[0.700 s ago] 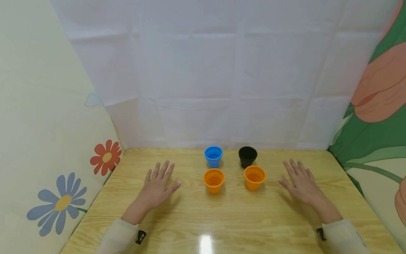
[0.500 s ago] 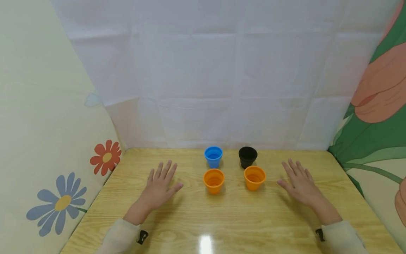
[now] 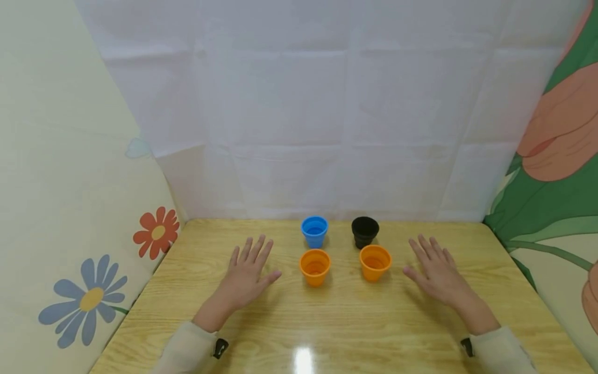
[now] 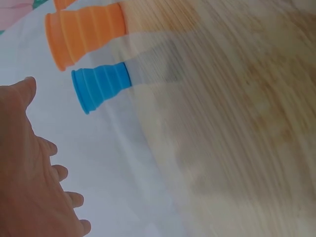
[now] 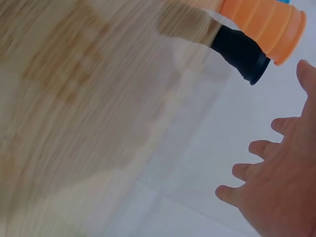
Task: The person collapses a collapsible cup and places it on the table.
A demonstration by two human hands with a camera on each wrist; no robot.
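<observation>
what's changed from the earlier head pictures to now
The left hand moved right and the right hand slightly left, both inward. Neither took hold of anything. The blue cup, black cup, left orange cup and right orange cup stayed put.

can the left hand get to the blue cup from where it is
Likely yes: the left hand holds nothing, and no other cup stands between it and the blue cup.

Wood-grain tabletop [image 3: 355,324]; carries a white glare spot [image 3: 303,359]. Creased white cloth [image 3: 299,114]; hangs behind. Pale left backdrop [image 3: 56,171]; shows red flower [image 3: 150,235], blue-petalled flower [image 3: 92,299]. Right backdrop [image 3: 551,215]; shows coral blooms [image 3: 558,140], green leaves [image 3: 572,195].
</observation>
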